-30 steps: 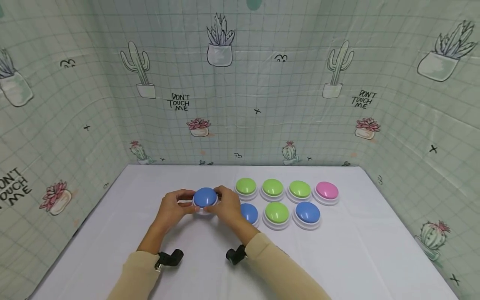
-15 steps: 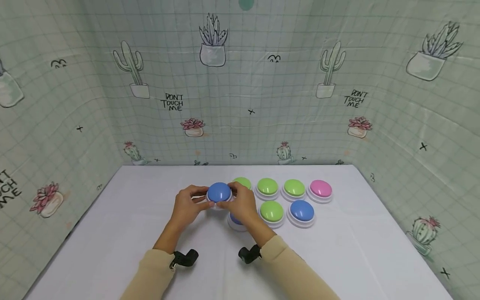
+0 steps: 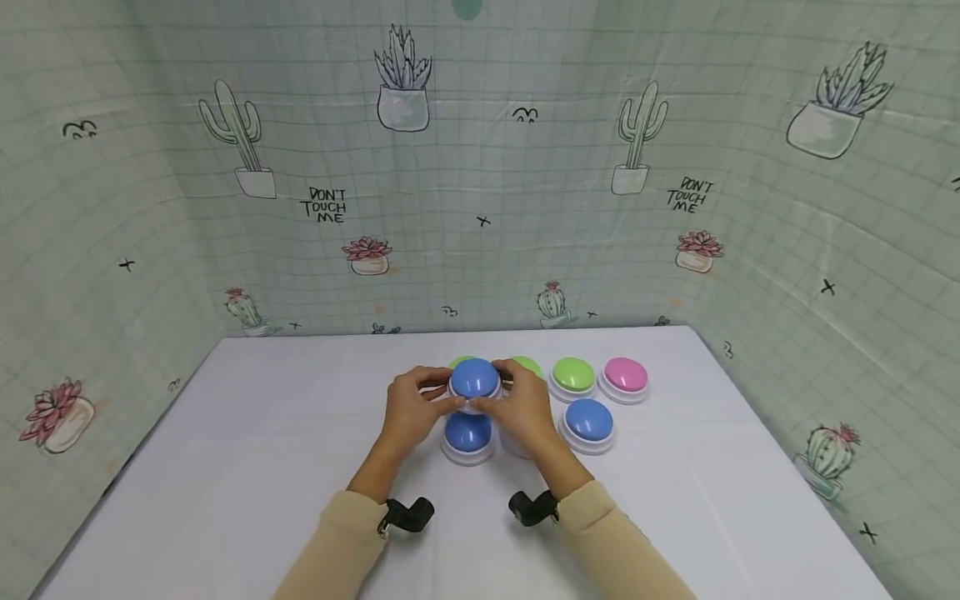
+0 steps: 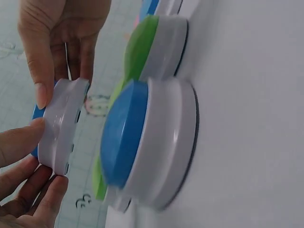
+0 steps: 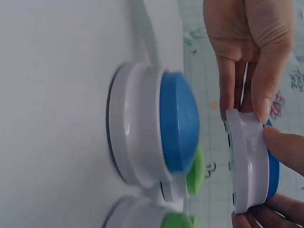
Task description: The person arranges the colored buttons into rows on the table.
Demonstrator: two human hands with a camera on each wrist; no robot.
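Note:
Both hands hold a blue push button (image 3: 475, 379) with a white base off the table. My left hand (image 3: 411, 408) pinches its left rim and my right hand (image 3: 527, 410) its right rim, thumbs at the near side. In the left wrist view the button's white base (image 4: 59, 126) is in side view, underside facing the table. A second blue button (image 3: 468, 435) stands on the table just below and nearer, with a gap between the two. One front-row green button is mostly hidden behind my right hand; another green button (image 3: 462, 362) peeks out behind the held one.
To the right stand a green button (image 3: 573, 375), a pink button (image 3: 626, 375) and a blue button (image 3: 589, 420). Another green one (image 3: 527, 365) is partly covered by my right hand. A patterned cloth (image 3: 480, 167) walls in the white table (image 3: 712, 500) at back and sides.
Both hands have carried the blue button rightward from the left of the rows to behind and above the front-left blue button. The head view has turned slightly right.

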